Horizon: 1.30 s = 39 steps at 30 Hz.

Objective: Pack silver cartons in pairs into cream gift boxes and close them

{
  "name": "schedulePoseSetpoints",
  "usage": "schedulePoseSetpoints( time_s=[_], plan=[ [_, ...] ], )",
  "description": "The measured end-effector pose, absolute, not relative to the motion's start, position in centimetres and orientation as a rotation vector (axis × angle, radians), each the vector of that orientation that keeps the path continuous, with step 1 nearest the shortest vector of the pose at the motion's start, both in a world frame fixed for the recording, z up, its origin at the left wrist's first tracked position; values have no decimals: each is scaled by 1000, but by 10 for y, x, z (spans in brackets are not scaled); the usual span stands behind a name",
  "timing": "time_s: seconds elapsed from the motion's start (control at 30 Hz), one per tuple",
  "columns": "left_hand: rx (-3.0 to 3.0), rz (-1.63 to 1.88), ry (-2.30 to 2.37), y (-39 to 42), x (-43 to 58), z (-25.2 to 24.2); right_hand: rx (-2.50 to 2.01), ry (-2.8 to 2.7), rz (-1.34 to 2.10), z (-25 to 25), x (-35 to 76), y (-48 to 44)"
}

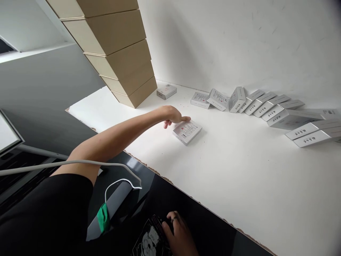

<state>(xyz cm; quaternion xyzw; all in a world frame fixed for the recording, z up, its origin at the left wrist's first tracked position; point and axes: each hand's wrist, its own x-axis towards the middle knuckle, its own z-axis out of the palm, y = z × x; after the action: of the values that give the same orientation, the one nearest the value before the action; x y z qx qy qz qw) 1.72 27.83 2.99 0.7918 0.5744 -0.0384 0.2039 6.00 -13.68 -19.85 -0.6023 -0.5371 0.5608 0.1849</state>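
Across the centre and right, worktop: flat white tabletop (226,167), ragged brown edge on the person's side.
Tower: stack of tan rectangular cartons (119,46) at far left of tabletop, top cut off by frame.
Row: line of small silvery-white printed boxes (270,113) along the back, most tilted, several leaning on each other, running to right frame edge.
Cable: thick pale-grey cable (66,163) crosses in front of the left arm.
Left hand: bare left hand (173,114), black short sleeve (71,188); index stretched onto far end of a flat silvery-white printed box (188,131), other fingers curled just beside it. Thumb hidden; cannot tell if box is clamped.
Right hand: bare right hand (181,234) low at the bottom, fingers bent, near dark clothing with white print (149,241); too dark to tell if grip is closed on anything.
Box under index: lies flat on tabletop, apart from row and tower.
Lone box: small white rectangular box (166,91), just right of tower's base.
Ring: dark finger ring (174,218), right hand.
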Motion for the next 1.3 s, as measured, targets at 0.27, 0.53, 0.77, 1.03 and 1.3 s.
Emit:
schedulePoseSetpoints(
  time_s=[0.27, 0.53, 0.77, 1.03, 1.3],
  plan=[
    [2126, 209, 1936, 345, -19, 46, -1771, -1502, 1486, -210, 69, -135],
    [1917, 632, 1965, 385, -38, 9, -1857, -1473, 1290, -221, 60, -144],
    [1663, 837, 1795, 386, -40, 10, -1855, -1525, 1270, -228, 50, -147],
    [1649, 899, 1037, 315, -54, 18, -1817, -1572, 1272, -231, 52, -148],
    [1693, 972, 857, 288, -52, 7, -1813, -1541, 1325, -225, 50, -150]
  ],
)
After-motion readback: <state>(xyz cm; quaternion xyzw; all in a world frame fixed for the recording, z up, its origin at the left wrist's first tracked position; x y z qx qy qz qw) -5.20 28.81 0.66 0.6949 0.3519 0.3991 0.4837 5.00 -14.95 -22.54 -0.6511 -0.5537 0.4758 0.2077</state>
